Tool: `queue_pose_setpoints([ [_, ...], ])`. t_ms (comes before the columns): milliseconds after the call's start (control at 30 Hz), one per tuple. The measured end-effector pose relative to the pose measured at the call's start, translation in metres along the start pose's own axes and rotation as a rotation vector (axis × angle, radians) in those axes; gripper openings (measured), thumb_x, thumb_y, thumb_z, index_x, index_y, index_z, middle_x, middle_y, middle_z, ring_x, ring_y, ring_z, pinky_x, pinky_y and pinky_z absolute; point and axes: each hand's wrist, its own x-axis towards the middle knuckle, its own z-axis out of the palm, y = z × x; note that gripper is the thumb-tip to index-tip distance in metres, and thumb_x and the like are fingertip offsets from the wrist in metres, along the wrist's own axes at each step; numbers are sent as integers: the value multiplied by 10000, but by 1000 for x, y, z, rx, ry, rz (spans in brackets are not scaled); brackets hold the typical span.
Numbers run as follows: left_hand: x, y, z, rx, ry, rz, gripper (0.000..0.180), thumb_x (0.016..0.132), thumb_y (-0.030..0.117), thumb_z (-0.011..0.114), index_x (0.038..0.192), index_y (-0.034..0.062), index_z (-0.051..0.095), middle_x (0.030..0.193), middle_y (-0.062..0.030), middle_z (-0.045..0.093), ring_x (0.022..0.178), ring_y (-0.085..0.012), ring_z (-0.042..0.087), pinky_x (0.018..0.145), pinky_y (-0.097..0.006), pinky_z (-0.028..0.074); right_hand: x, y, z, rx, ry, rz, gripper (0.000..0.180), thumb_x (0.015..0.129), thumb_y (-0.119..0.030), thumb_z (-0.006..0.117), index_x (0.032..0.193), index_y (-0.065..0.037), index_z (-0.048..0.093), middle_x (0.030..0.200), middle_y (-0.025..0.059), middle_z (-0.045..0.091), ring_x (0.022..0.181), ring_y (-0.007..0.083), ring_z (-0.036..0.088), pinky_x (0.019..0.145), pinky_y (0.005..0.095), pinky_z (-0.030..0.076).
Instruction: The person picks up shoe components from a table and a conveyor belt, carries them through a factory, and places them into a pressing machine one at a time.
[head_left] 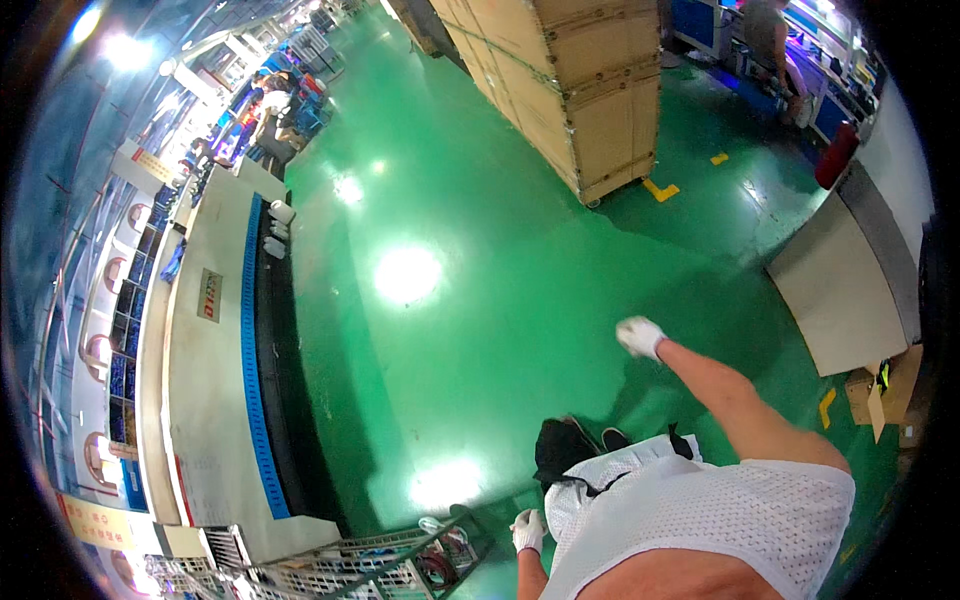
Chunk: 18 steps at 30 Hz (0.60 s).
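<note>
Reaching out ahead of the body, the right hand (pixel 640 338) is covered by a white glove and held over the green floor (pixel 480 340); its fingers seem loosely curled and no object is seen in it, though how far it is closed cannot be told. The arm is perhaps extended to balance a stride. The left hand (pixel 528 531), gloved too, is held low by the white top (pixel 690 520) — whether anything is grasped there cannot be told, since the fingers are only partly shown.

Just beside the left hand, on its left, a wire cart (pixel 400 553) is set, and coiled cables (pixel 436 570) are carried in it, probably so that loose lengths are kept together. Farther left, a long pale machine (pixel 212 400) is edged by a blue strip (pixel 256 380); white bottles (pixel 275 230) are lined up along its far end, likely to be within easy reach there.

Well ahead of the right hand, a tall brown crate (pixel 612 110) is placed near a yellow floor mark (pixel 662 190) — presumably because its spot is bounded by that mark. To the right of the same hand, a pale panel (pixel 845 285) is seen, with cardboard (pixel 860 395) gathered at its foot, perhaps to be kept aside.
</note>
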Motion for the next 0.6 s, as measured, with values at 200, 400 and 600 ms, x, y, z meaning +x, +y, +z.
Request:
queue_pose_setpoints([
  [200,161,34,-32,659,-56,28,549,893,469,613,1246,53,670,1180,-212,701,1053,-335,693,926,-453,533,290,-48,-52,778,-170,574,389,877,-308,592,1170,-66,676,977,144,705,801,284,691,809,398,561],
  [400,320,352,-72,495,-100,70,488,913,394,647,1213,8,654,1120,-185,697,973,-310,689,802,-450,572,282,49,75,-207,-792,133,166,672,-214,770,808,-129,728,791,132,727,760,325,720,738,424,583],
  [600,500,654,-159,111,93,275,504,946,343,610,1292,-23,575,1106,-139,688,899,-199,681,764,-335,561,327,50,139,404,-942,882,289,889,-220,607,1100,-67,731,1156,226,697,1056,340,693,944,410,556],
])
